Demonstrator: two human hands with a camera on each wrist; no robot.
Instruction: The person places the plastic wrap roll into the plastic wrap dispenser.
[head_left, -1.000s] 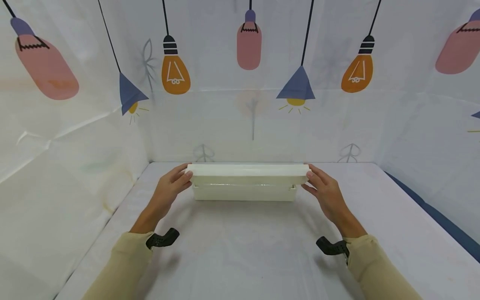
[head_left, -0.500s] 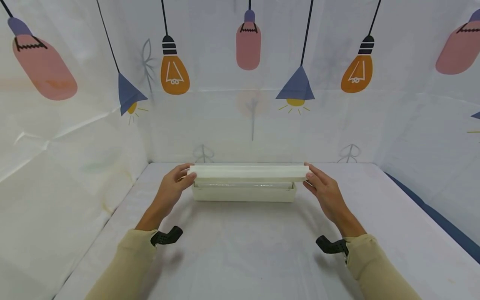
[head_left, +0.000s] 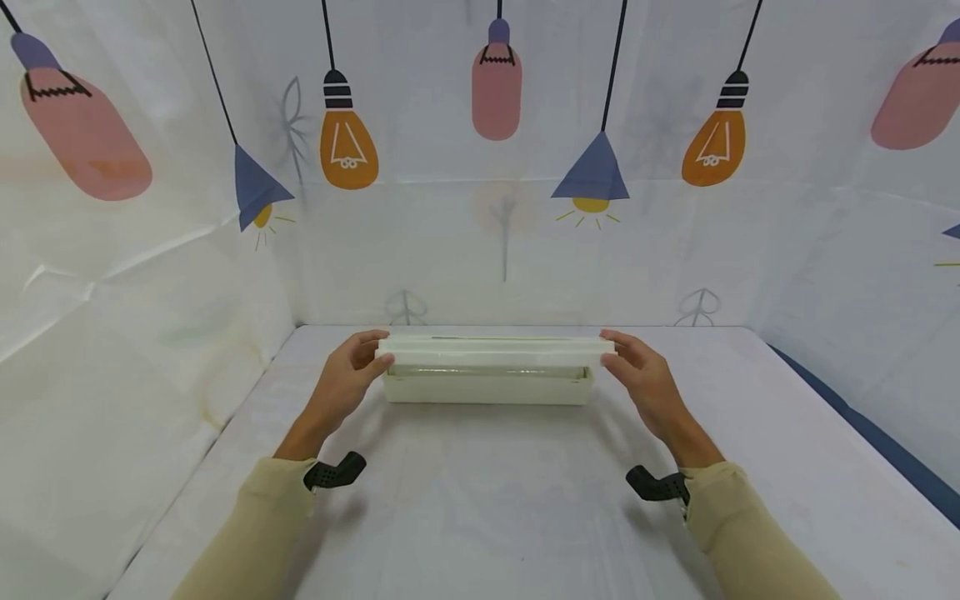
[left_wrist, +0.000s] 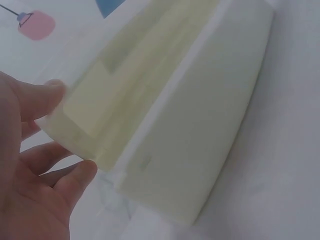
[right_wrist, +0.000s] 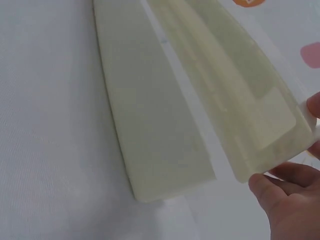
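A long off-white box, like a cling film dispenser, lies crosswise on the table; its base (head_left: 487, 391) faces me. The raised lid (head_left: 495, 357) leans over it, with a strip of a clear, shiny roll (head_left: 487, 372) showing in the gap. My left hand (head_left: 343, 385) pinches the lid's left end, thumb in front and fingers behind. At the other end my right hand (head_left: 654, 390) grips the lid the same way. The left wrist view shows the lid's hollow inside (left_wrist: 100, 95). In the right wrist view, the lid's near end stands apart from the base (right_wrist: 155, 125).
The white-covered table (head_left: 487, 492) stretches toward me in front of the box. Behind it hangs a white sheet (head_left: 450, 250) printed with lamps and bulbs, and more sheeting (head_left: 135, 333) closes off the left side. A blue strip (head_left: 862, 417) runs beyond the table's right edge.
Both hands have tipped the lid farther back, so the gap above the base shows more of the roll. The right hand has shifted slightly left; the base has stayed in place.
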